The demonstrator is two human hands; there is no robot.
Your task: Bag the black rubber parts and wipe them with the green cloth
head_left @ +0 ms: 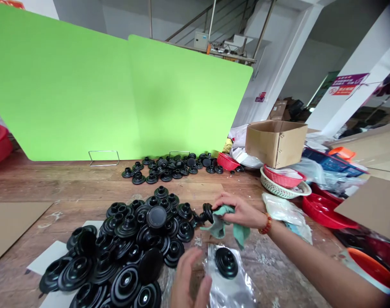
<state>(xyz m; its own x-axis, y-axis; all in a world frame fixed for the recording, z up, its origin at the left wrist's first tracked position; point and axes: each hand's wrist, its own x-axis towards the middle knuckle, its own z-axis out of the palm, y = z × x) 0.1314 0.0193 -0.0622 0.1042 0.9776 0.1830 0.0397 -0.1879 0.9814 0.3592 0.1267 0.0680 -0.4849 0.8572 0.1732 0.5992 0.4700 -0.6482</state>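
My right hand (238, 209) is closed around a green cloth (219, 224), with a black round part (208, 212) at its fingertips, beside the right edge of a large pile of black stepped discs (127, 244). Low in the view, my left hand (188, 282) has its fingers apart and holds nothing. Just right of it, a single black disc (226, 262) lies on clear plastic bags (230, 291). A second cluster of black discs (166, 169) sits farther back, in front of the green board.
A green board (118, 94) stands at the back of the wooden table (86, 184). Toward the right are a cardboard box (276, 143), a cream basket (285, 189), a red basin (326, 211) and plastic bags (286, 209). Flat cardboard (15, 222) lies at left.
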